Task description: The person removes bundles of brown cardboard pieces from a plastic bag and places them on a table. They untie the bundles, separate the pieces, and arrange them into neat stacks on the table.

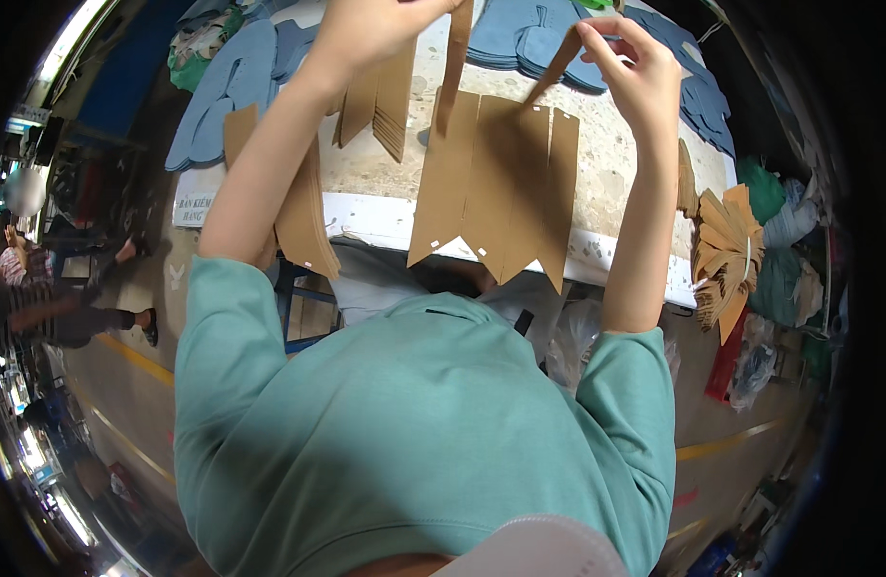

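Several flat tan pieces [491,192] lie side by side on the table, their pointed lower ends reaching past its front edge and carrying small white tabs. My left hand [395,24] is at the top edge of the view, partly cut off, with its fingertips closed on a narrow brown strip [454,62] that hangs over these pieces. Between thumb and fingers my right hand [635,62] pinches another brown strip [554,67], which slants down toward their upper edge. Beside my left forearm are a stack of tan pieces [303,216] and a second tan stack [395,106].
Stacks of blue-grey cut pieces [217,106] lie along the far and side edges of the white table [366,213]. A tied tan bundle [726,250] hangs at the right, near green bags [779,279]. Another person [68,298] is on the left.
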Demonstrator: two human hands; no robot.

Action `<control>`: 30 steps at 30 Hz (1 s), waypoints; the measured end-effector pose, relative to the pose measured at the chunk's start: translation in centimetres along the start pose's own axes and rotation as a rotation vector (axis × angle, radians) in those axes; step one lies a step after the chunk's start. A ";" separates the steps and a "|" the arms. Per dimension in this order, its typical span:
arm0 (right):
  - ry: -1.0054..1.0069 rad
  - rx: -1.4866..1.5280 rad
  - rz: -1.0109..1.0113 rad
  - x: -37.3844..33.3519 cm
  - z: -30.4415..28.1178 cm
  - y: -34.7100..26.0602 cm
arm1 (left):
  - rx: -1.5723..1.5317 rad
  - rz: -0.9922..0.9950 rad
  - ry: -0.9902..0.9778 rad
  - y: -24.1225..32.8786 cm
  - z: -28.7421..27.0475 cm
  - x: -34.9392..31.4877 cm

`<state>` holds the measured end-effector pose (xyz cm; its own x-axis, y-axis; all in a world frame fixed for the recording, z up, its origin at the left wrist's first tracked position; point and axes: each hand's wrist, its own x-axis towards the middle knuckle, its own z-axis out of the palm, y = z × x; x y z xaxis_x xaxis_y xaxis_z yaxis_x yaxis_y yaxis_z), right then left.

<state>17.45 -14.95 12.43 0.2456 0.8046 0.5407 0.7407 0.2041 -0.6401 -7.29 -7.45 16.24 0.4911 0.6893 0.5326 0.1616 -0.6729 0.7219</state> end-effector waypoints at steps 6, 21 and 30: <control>-0.120 0.178 -0.102 -7.7 -0.7 -0.7 | 0.168 0.254 0.053 1.2 3.6 -8.2; -0.657 0.417 0.205 -19.5 -1.2 -2.5 | 0.102 0.151 -0.356 0.9 8.0 -21.1; -0.422 0.084 0.140 -13.2 -1.9 1.7 | 0.344 0.035 -0.297 -2.8 3.5 -10.5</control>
<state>16.66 -26.30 5.20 0.0501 0.9810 0.1872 0.6612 0.1079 -0.7424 -9.85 -13.76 7.11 0.7174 0.5913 0.3685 0.3905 -0.7793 0.4901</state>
